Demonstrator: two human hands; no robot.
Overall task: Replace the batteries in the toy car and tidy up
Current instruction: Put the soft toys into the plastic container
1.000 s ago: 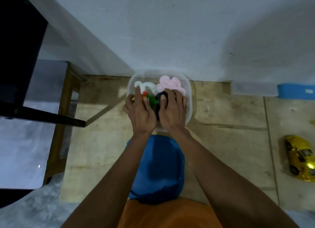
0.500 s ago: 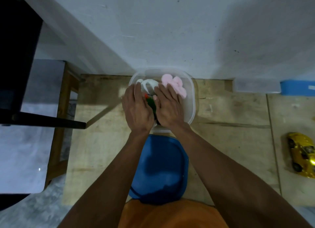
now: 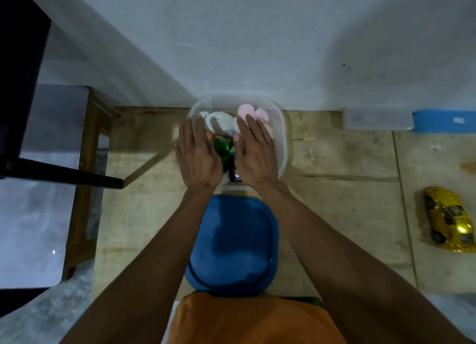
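- Wooden plank counter: open room at right, wall close behind.
- Blue rounded plastic lid: lower centre, just below clear plastic tub; likely goes on next, either hand equally near.
- Left hand, right hand: fingers flat, extended, gripping nothing, over tub's toys.
- Gold toy car: right edge, long axis running up-down the frame, nearer right hand.

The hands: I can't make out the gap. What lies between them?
In the head view, a green toy shows between the left hand and right hand, inside the clear tub.
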